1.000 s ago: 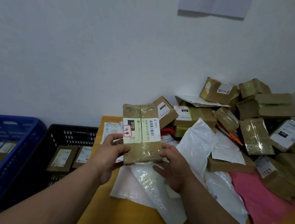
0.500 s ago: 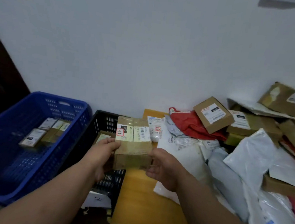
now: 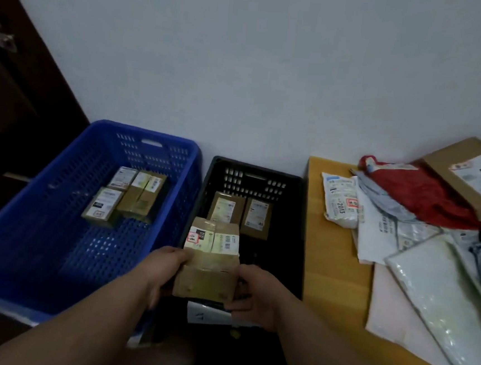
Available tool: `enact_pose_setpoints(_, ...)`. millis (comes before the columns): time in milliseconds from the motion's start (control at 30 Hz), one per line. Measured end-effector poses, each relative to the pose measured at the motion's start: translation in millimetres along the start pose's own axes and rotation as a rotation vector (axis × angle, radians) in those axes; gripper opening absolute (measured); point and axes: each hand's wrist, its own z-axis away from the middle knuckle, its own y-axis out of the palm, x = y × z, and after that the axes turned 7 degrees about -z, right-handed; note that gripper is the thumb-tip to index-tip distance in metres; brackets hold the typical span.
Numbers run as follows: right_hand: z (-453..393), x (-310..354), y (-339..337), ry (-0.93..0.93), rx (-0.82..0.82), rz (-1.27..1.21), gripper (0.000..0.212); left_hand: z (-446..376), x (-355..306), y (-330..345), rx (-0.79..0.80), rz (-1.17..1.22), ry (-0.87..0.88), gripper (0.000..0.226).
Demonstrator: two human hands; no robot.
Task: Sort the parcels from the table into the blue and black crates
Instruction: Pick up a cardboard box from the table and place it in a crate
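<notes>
I hold a taped brown cardboard parcel [image 3: 209, 262] with white labels between both hands, above the near part of the black crate [image 3: 298, 205]. My left hand [image 3: 164, 271] grips its left side and my right hand [image 3: 255, 297] grips its lower right corner. Two brown parcels [image 3: 241, 214] lie inside the black crate at the back. The blue crate [image 3: 55, 224] stands to its left and holds three small labelled boxes [image 3: 127, 195]. More parcels sit on the yellow table [image 3: 332, 277] at the right.
On the table lie white and grey mailer bags [image 3: 439, 290], a small white packet [image 3: 341, 201], a red bag [image 3: 424, 195] and a large brown box [image 3: 472, 176]. A white wall runs behind. A dark door [image 3: 14, 98] stands at the left.
Both hands carried the parcel leftward from over the table to above the black crate. My view swung left, so both crates now fill the middle.
</notes>
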Motion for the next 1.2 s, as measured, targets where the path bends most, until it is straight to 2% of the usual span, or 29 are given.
enact_pose_setpoints(200, -34, 30, 14, -0.029, -0.022, 0.029, 0.017, -31, -14, -19, -0.006, 0.072, 0.001, 0.021)
enact_pose_setpoints(367, -69, 72, 39, -0.092, 0.062, 0.053, 0.017, -53, -42, -53, -0.105, 0.095, 0.056, 0.02)
enact_pose_setpoints(500, -94, 96, 74, -0.117, 0.124, 0.069, 0.025, -69, -56, -92, -0.182, 0.137, 0.076, 0.021)
enact_pose_setpoints(767, -143, 114, 162, -0.026, 0.164, 0.104, 0.03, -103, -49, -180, -0.225, 0.153, 0.017, 0.016)
enact_pose_setpoints(900, -177, 112, 222, -0.005, 0.115, 0.074, 0.028, -142, -41, -238, -0.223, 0.085, 0.015, 0.016)
enact_pose_setpoints(1200, -246, 81, 340, 0.145, 0.041, -0.054, 0.022, -228, -7, -357, -0.088, -0.226, -0.064, 0.019)
